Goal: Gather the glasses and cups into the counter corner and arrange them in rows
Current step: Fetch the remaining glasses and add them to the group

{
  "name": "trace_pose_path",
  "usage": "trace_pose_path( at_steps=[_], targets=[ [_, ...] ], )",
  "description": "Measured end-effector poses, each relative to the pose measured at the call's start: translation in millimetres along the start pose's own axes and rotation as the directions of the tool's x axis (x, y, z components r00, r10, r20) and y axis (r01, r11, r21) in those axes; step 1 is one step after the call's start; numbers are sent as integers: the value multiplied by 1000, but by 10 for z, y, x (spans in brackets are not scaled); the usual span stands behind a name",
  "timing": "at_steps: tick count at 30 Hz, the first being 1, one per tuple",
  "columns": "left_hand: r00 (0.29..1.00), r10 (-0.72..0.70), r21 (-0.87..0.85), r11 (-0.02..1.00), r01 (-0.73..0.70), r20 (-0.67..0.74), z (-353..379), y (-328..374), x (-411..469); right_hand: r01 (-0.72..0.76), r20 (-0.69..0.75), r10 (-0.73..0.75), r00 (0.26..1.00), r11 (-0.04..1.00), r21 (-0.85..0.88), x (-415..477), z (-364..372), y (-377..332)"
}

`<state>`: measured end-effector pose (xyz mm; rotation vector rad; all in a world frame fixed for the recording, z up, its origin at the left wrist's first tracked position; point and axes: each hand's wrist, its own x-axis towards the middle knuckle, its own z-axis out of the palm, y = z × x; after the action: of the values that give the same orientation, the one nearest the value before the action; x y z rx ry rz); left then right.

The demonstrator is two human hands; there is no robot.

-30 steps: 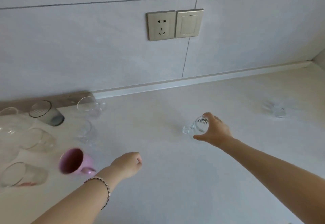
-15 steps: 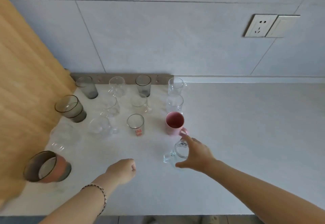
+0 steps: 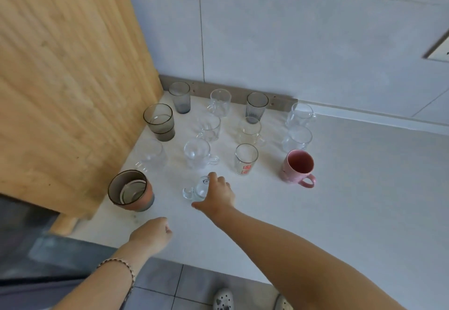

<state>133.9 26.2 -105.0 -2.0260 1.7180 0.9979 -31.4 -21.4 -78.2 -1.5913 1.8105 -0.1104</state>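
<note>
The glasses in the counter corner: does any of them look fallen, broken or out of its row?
None looks fallen or broken. Only the small clear mug under the right hand is unplaced, in front of the rows.

Red print on the clear tumbler (image 3: 246, 160), too blurred to read. Dark mark on the small glass mug (image 3: 199, 189), likewise illegible.

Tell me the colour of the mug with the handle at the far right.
Pink mug, seen in the head view.
</note>
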Motion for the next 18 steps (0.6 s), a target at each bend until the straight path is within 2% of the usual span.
trace_pose_path(
  at_steps=[6, 10, 14, 18],
  targets=[
    [1000, -4, -12, 1000, 5, 31, 57, -132, 0, -5, -18, 6, 1000, 997, 81, -3, 195, -139],
    [999, 28, 15, 999, -28, 46, 106, -69, 9, 6, 56, -15, 998, 989, 146, -84, 179, -46],
    [992, 104, 77, 991, -109, 67, 137, 206, 52, -48, 147, 40, 988, 998, 48, -214, -107, 462],
    [967, 236, 168, 954, -249, 92, 138, 782, 98, -181, 183, 183, 966, 983, -30, -421, -586, 1257]
  ],
)
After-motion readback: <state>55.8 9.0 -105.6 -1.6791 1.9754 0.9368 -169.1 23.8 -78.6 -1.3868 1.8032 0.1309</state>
